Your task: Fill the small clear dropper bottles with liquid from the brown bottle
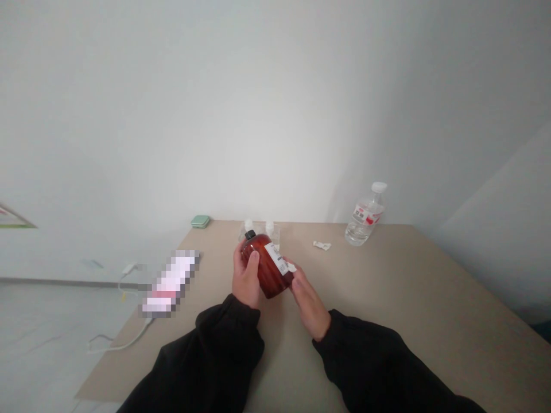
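My left hand (247,281) is wrapped round an amber bottle (267,278) with a black cap, its thumb lying across the near side. The bottle is tilted above the table, cap end up and to the left. A white label (275,258) with dark print runs along its side. At the label's lower end, my right hand (307,301) pinches a small crumpled white scrap (291,267) against the bottle. Whether this is tissue or a loosened part of the label I cannot tell. The bottle hides part of a clear holder (276,235) with white-topped items behind it.
A clear water bottle (365,217) stands at the back right, with a crumpled white scrap (322,245) left of it. A green case (200,221) sits at the back left corner. A blurred-out phone (172,281) with a white cable lies along the table's (379,287) left edge.
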The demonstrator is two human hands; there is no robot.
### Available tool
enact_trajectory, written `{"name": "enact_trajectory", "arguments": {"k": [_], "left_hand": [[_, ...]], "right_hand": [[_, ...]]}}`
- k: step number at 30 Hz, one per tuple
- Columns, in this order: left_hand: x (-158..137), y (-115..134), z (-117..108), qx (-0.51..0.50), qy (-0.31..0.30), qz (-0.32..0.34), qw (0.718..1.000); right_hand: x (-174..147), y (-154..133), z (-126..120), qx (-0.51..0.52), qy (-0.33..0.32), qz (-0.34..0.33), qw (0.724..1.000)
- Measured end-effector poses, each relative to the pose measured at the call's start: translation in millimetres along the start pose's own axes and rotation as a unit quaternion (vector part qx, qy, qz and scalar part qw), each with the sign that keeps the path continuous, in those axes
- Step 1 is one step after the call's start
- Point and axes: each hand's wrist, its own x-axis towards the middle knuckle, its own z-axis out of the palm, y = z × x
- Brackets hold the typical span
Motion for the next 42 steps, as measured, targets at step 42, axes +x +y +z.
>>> {"name": "enact_trajectory", "arguments": {"k": [42], "left_hand": [[-10, 4, -2, 0.219, -0.083, 0.392, 0.89]], "right_hand": [[13, -33, 5, 0.543, 0.006, 0.301, 0.784]]}}
